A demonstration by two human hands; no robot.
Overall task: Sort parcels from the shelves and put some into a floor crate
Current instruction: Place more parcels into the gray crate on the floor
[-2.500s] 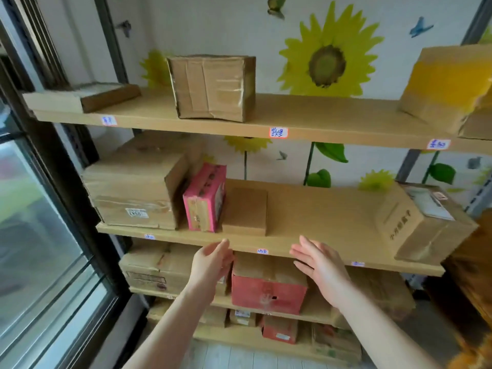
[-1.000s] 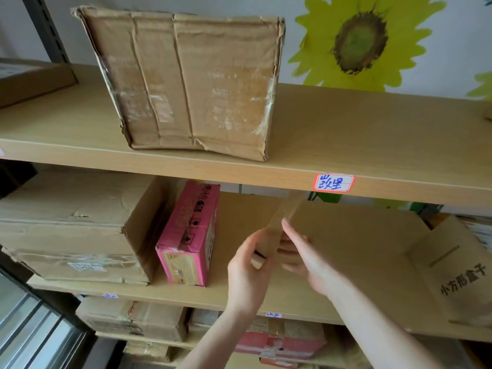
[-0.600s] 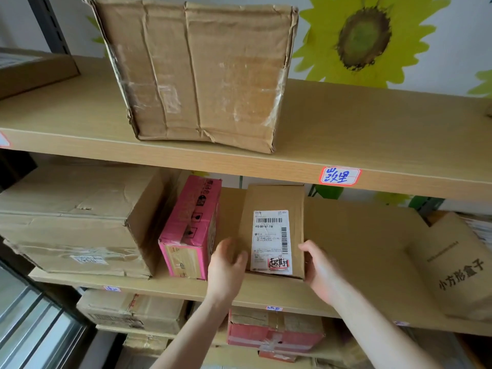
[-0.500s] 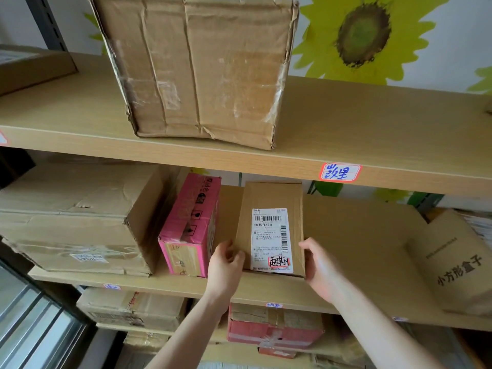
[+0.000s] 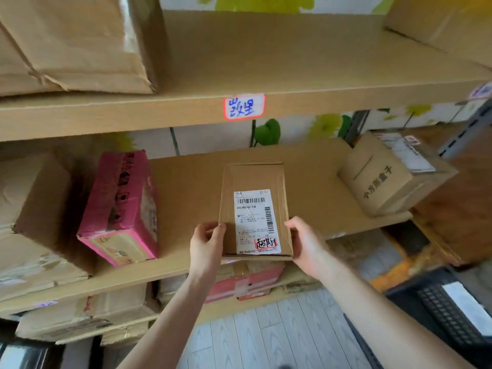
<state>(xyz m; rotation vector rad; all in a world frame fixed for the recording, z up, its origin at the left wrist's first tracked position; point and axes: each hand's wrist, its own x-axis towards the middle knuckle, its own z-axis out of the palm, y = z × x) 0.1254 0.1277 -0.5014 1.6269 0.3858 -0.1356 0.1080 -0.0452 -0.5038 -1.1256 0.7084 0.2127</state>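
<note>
Left grip (image 5: 206, 243) and right grip (image 5: 306, 243) pinching side edges of flat labelled parcel (image 5: 254, 179), tilting it up at front edge of middle shelf (image 5: 133, 278). Sorting looking barely begun: crate drop pending, pink parcel (image 5: 119, 209) sitting unsorted.

Flat parcel (image 5: 254, 209): matt brown cardboard, smooth, white paper label (image 5: 256, 222) with black print. Shelves (image 5: 306, 102): light wood-look board, matt, fine grain. Pink box (image 5: 119, 206): creased cardboard, clear glossy tape over it. Big box upper left (image 5: 74, 41): worn kraft cardboard, shiny tape strips. Right box (image 5: 383, 179): plain matt cardboard. Floor (image 5: 279, 328): pale grey wood-look planks.
</note>
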